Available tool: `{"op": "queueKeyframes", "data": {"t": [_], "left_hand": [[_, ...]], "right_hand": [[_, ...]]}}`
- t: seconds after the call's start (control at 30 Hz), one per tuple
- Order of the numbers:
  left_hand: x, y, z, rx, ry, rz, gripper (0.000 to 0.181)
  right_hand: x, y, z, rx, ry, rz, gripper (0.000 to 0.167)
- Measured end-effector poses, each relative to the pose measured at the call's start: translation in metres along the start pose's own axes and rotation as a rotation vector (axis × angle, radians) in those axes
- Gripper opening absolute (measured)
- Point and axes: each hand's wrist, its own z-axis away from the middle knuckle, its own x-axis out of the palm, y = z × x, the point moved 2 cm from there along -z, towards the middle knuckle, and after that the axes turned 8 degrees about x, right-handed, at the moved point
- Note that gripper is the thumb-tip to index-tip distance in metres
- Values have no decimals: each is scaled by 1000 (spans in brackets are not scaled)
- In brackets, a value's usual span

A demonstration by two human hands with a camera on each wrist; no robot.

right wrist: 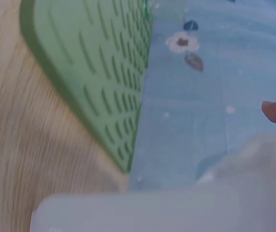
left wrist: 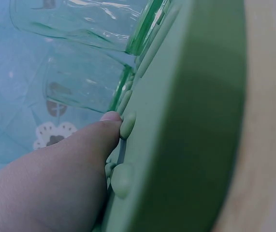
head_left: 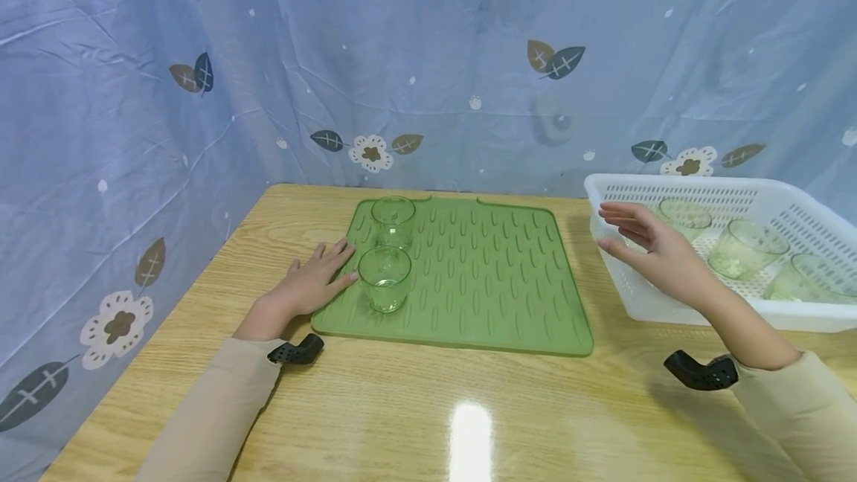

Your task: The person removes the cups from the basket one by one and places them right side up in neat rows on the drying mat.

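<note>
My left hand (head_left: 308, 283) rests with spread fingers on the left edge of a green ridged drying mat (head_left: 489, 274). Beside its fingertips stand two clear green-tinted glasses on the mat, a near glass (head_left: 384, 281) and a far glass (head_left: 393, 220). In the left wrist view the thumb (left wrist: 79, 159) lies on the mat, apart from the glasses. My right hand (head_left: 659, 255) hovers over the left side of a white plastic basket (head_left: 636, 309), its fingers loosely bent and nothing in them. Inside the basket lie several similar glasses, among them one tilted glass (head_left: 746, 248).
A wooden table (head_left: 375, 407) carries the mat and basket. Behind and to the left hangs a blue patterned curtain (head_left: 455, 65). The basket's rim rises close to the right hand, and a strip of table (head_left: 582, 244) separates it from the mat.
</note>
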Motion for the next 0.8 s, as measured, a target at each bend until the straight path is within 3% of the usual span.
{"op": "queueKeyframes", "data": {"t": [0.33,0.57,0.8], "left_hand": [[0,1,1,2,0,3,70],[-1,0,0,1,-3,0,71],[1,-2,0,2,-1,-1,71]], "right_hand": [[-16,20,-4,86,-32,130,62],[-24,29,-9,163,-39,149,65],[-30,32,-14,160,-18,182,64]]}}
